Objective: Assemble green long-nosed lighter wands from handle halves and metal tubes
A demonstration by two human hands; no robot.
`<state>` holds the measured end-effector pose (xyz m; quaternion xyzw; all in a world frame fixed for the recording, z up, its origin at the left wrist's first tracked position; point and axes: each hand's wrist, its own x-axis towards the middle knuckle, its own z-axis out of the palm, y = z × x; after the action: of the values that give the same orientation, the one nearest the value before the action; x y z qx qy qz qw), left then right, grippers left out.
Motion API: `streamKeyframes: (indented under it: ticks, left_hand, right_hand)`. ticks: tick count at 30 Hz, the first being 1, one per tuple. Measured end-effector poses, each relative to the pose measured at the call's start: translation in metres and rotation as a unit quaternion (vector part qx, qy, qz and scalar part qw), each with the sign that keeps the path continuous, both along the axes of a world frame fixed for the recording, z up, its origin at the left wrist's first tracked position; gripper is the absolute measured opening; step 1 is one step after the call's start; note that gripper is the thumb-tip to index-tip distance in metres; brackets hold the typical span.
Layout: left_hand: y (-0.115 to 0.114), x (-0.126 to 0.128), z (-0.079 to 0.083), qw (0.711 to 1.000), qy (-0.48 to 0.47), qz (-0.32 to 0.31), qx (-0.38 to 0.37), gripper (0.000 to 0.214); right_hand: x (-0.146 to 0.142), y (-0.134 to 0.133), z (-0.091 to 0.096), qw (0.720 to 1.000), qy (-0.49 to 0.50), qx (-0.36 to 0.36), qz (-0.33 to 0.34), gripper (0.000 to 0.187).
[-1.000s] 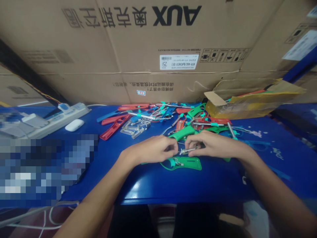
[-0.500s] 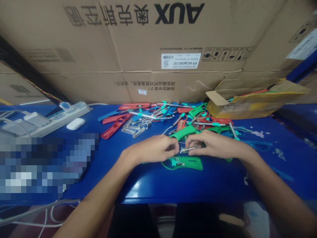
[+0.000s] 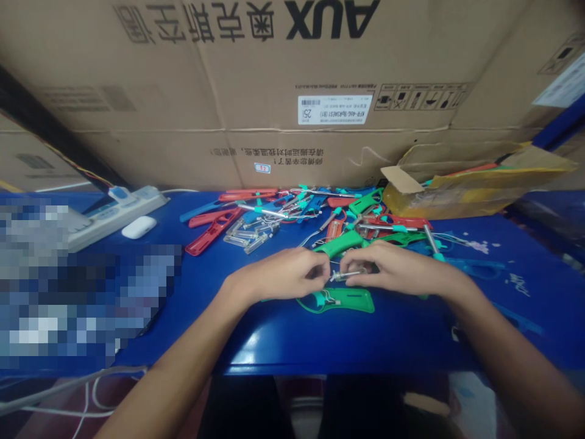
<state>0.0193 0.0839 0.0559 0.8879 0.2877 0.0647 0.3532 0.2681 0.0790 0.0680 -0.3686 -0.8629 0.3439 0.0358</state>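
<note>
My left hand and my right hand meet fingertip to fingertip over the blue table. Between them is a small metal cylinder part with thin wires; my right fingers grip its body and my left fingers pinch at its wire end. Just below the hands lies a green plastic handle shell with wires in it. Another green handle lies right behind the hands.
A heap of red, blue and green handle shells and metal rods lies behind the hands. A yellow bag on an open carton sits at the back right. A power strip and a white earbud case lie at the left. Cardboard boxes wall the back.
Both hands stay in place, with only slight finger movement on the metal part. The view has shifted a little.
</note>
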Motion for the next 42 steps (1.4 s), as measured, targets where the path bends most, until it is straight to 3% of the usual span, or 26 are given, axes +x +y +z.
streamKeyframes:
  ticks: [21, 42]
  left_hand:
    - [0.002, -0.005, -0.001, 1.0, 0.007, -0.004, 0.008, 0.009]
    - [0.001, -0.005, 0.003, 0.999, 0.009, 0.005, 0.043, 0.012]
  right_hand:
    - [-0.006, -0.006, -0.004, 0.998, -0.031, 0.047, 0.014, 0.02]
    - [-0.007, -0.009, -0.011, 0.997, -0.027, 0.064, 0.024, 0.022]
